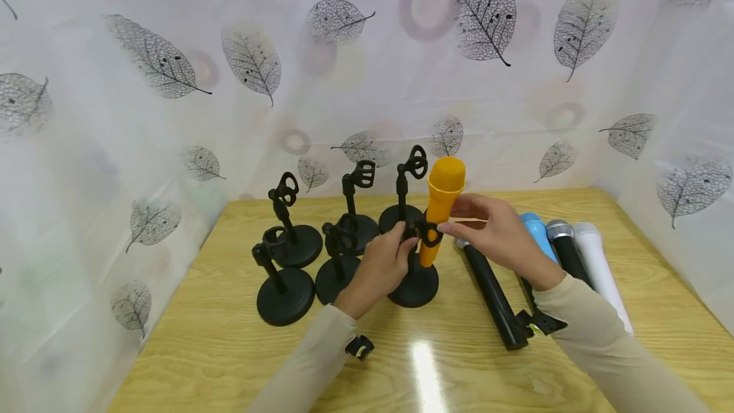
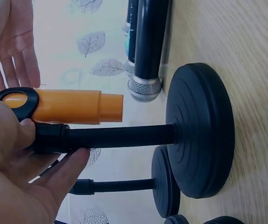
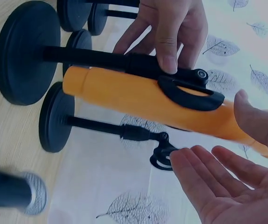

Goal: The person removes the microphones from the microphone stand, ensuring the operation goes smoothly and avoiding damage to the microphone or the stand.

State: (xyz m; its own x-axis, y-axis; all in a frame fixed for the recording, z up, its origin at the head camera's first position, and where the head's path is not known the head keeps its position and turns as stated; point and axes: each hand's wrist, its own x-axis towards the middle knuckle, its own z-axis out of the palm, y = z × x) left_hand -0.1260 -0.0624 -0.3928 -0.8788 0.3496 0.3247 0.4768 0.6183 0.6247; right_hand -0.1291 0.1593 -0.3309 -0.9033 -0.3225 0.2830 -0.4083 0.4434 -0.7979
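An orange microphone stands nearly upright, head up, in the ring-shaped clip of a black desk stand. My left hand grips that stand near the top of its post, thumb on one side and fingers on the other, just below the clip. Beside the microphone is my right hand, its fingers extended and spread apart. In the right wrist view its thumb overlaps the microphone's upper body, while the fingers stand off from it. The microphone's lower end hangs beside the post, above the round base.
Several other black stands with bare clips are grouped left of and behind this one. On the right lie a black microphone, a blue one, a silver-headed black one and a white one. A leaf-patterned curtain backs the wooden table.
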